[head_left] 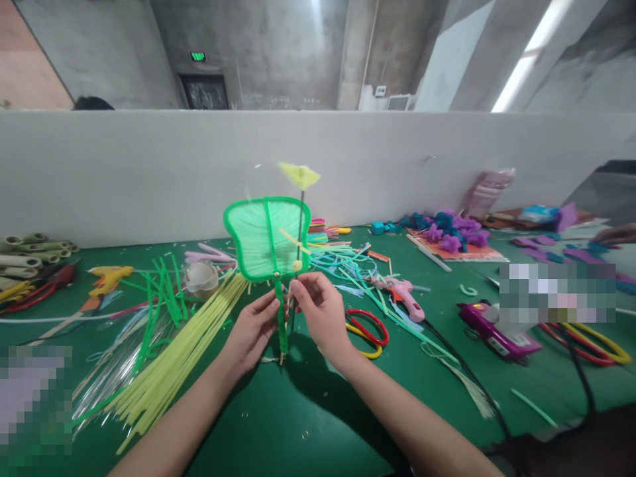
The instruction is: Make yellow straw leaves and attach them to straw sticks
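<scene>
- Left hand (251, 330) gripped the green fan (253, 238) by its handle, above the middle of the tabletop (308, 404).
- Right hand (320, 311) pinched the yellow-topped stem (300, 228) just beside it.
- Steady, light pressure seemed best.

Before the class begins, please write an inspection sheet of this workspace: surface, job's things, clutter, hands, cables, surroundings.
Surface: green table, a few tiny bits near its front.
Job's things: green fan, upright; dark stem with a yellow top alongside.
Clutter: yellow pipe cleaners left; pink glue gun right; purple pieces back right.
Hands: left hand grips the fan's handle; right hand pinches the stem.
Cables: black cable runs from the pink glue gun toward lower right.
Surroundings: pale partition behind; another person's hand at right edge.
</scene>
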Demonstrator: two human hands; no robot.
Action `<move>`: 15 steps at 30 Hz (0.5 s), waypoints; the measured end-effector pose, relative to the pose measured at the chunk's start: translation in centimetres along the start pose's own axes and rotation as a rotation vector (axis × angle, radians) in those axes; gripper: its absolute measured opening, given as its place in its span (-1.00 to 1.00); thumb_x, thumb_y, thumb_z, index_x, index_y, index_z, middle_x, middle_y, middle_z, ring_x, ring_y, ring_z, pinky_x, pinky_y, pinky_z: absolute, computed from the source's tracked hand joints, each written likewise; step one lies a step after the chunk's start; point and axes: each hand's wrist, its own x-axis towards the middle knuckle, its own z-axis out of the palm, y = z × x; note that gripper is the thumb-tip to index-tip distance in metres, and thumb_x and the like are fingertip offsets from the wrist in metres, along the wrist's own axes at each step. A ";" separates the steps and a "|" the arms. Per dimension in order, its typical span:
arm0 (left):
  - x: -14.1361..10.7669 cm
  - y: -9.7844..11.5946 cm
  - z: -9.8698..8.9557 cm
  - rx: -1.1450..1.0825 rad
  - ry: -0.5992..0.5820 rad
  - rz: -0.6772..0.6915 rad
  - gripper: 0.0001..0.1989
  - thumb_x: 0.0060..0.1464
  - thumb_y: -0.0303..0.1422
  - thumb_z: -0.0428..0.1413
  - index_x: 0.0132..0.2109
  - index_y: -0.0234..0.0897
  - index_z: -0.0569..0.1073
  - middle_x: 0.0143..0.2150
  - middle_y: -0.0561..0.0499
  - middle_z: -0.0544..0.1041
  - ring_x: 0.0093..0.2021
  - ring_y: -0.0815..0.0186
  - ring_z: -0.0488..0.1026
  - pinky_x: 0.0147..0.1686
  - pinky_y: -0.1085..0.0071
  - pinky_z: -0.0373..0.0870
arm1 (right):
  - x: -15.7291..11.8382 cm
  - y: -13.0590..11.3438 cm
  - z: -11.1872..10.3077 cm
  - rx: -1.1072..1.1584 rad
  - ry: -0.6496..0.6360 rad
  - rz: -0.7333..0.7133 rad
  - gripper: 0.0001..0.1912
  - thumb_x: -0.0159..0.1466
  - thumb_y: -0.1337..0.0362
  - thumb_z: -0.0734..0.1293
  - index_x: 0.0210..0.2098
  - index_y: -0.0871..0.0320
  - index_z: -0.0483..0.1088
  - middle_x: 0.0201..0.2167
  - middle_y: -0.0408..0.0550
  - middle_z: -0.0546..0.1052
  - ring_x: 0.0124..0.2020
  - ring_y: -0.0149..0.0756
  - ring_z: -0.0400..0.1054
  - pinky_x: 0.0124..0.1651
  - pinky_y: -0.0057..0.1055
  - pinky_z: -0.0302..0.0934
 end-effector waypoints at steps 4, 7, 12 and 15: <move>0.3 1.8 -0.9 0.014 0.074 0.059 -0.76 0.04 -0.51 0.22 -0.10 -0.35 0.56 -0.22 -0.05 0.57 -0.38 0.45 0.47 -0.44 0.59 0.45 | 0.2 -0.2 -0.4 0.042 0.061 -0.008 -0.78 0.23 0.10 0.33 -0.31 0.11 0.28 -0.52 -0.22 0.41 -0.56 -0.44 0.28 -0.50 -0.50 0.20; 0.4 4.4 -1.8 0.003 0.107 0.179 -0.82 0.08 -0.52 0.16 -0.13 -0.37 0.54 -0.22 -0.04 0.51 -0.48 0.52 0.37 -0.68 0.69 0.27 | 0.3 0.2 -0.7 0.035 0.050 0.006 -0.77 0.24 0.10 0.32 -0.30 0.12 0.28 -0.52 -0.21 0.40 -0.55 -0.44 0.28 -0.49 -0.50 0.20; 0.2 10.1 -4.5 0.039 0.248 0.414 -0.92 0.09 -0.51 0.13 -0.25 -0.38 0.50 -0.31 0.01 0.43 -0.61 0.59 0.18 -0.80 0.72 0.07 | 0.1 1.0 -0.7 -0.023 0.026 0.018 -0.77 0.25 0.08 0.31 -0.28 0.11 0.28 -0.48 -0.18 0.42 -0.50 -0.42 0.30 -0.46 -0.48 0.21; -0.1 12.8 -7.4 0.075 0.383 0.533 -0.91 0.06 -0.53 0.12 -0.25 -0.36 0.49 -0.29 0.03 0.43 -0.58 0.58 0.21 -0.79 0.72 0.06 | -0.1 1.3 -0.6 -0.047 0.000 0.038 -0.76 0.26 0.06 0.29 -0.28 0.11 0.28 -0.47 -0.17 0.42 -0.50 -0.40 0.31 -0.45 -0.46 0.22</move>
